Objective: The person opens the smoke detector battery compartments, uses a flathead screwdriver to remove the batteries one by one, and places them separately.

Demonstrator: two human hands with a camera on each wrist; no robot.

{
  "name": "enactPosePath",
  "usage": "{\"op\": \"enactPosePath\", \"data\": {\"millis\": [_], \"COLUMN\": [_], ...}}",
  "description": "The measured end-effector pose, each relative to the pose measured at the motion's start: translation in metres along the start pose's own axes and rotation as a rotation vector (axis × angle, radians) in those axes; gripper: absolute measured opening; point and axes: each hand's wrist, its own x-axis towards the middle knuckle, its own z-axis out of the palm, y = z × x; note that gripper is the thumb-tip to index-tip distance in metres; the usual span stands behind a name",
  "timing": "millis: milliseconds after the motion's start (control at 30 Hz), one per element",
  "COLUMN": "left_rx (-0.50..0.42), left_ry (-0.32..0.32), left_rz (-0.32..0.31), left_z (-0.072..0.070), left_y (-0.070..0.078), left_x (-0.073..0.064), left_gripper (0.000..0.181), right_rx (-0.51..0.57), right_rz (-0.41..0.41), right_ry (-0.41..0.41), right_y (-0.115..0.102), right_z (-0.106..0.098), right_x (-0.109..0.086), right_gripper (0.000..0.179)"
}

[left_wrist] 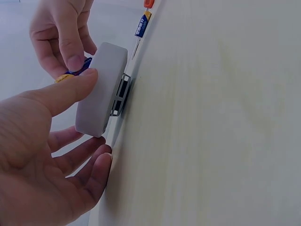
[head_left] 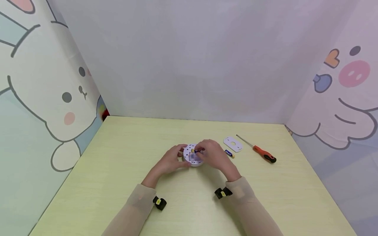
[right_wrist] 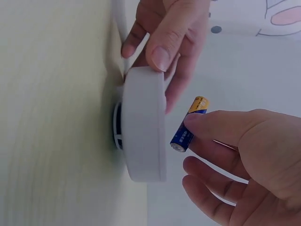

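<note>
A round white smoke detector (head_left: 192,164) stands vent-side down on the table, its battery bay facing up. My left hand (head_left: 169,161) grips its left rim, the thumb on the near edge and fingers round the far side. In the left wrist view the dark vented part shows under the white housing (left_wrist: 101,94). Above the bay, my right hand (head_left: 214,154) pinches a blue-and-yellow battery (right_wrist: 189,125) between thumb and fingers. The right wrist view shows that battery tilted and apart from the housing. The inside of the bay is partly hidden by the right fingers.
Another blue-and-yellow battery (head_left: 229,153) lies just right of my right hand. Behind it is a white mounting plate (head_left: 228,141) with a central hole. Farther right lies a screwdriver (head_left: 263,154) with a red-and-black handle. Printed curtains (head_left: 189,82) enclose the table's back and sides.
</note>
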Motion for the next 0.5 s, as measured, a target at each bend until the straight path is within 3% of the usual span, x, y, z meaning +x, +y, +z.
{"op": "enactPosePath", "data": {"millis": [133, 500], "left_rx": [0.006, 0.03], "left_ry": [-0.002, 0.003], "left_rz": [-0.021, -0.049], "left_z": [0.001, 0.002], "left_y": [-0.001, 0.0], "left_x": [0.002, 0.002], "left_gripper": [0.083, 0.086], "right_rx": [0.022, -0.047], "right_rz": [0.009, 0.109], "right_ry": [0.043, 0.09], "right_y": [0.01, 0.039], "right_z": [-0.015, -0.058], "right_x": [-0.003, -0.016], "right_gripper": [0.011, 0.012]}}
